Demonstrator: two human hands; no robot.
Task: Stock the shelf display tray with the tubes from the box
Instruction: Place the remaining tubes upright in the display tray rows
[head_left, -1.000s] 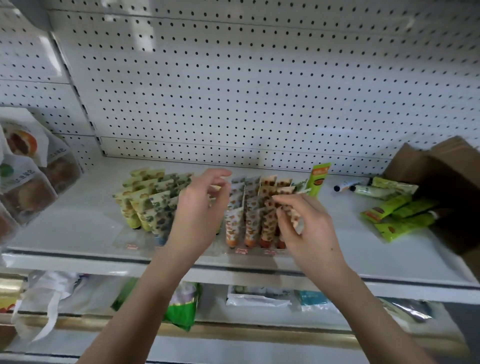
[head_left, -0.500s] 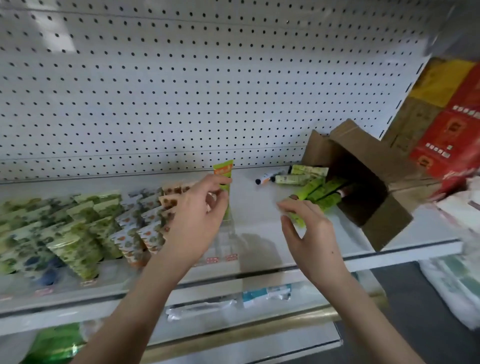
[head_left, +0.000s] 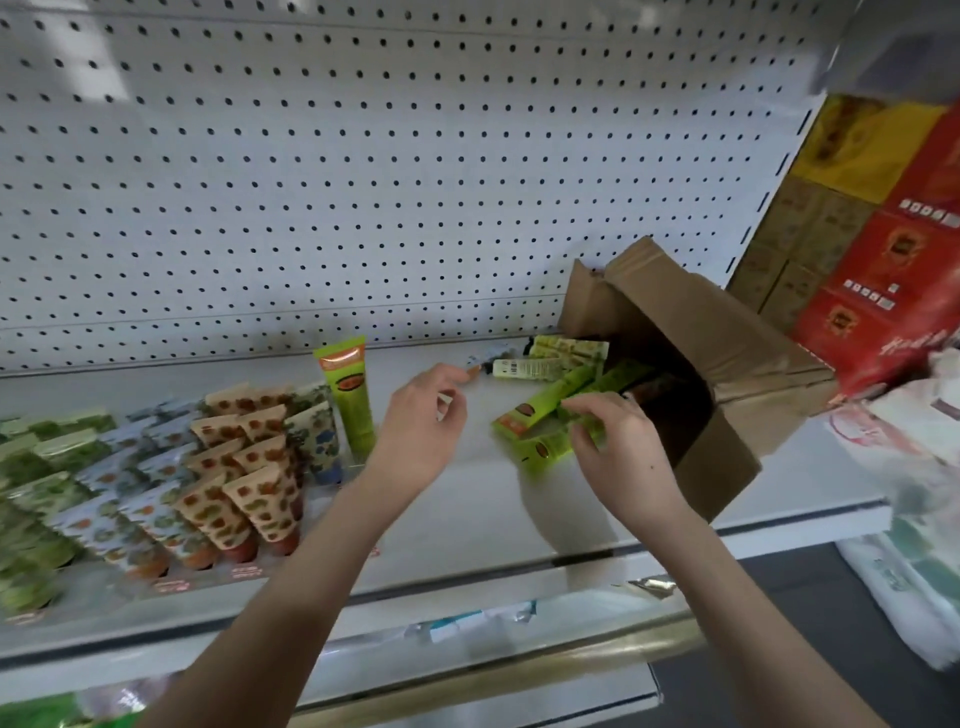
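On the white shelf (head_left: 467, 504), the right hand (head_left: 623, 452) pinches a green tube (head_left: 545, 451) beside the cardboard box (head_left: 727, 364); the left hand (head_left: 423, 431) hovers loosely curled, empty.

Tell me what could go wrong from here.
1. The right hand pinches one lying green tube among loose tubes spilling from the box; lifting it may drag neighbours.
2. The upright green tube stands alone beside the rows; the nearby left hand might topple it.
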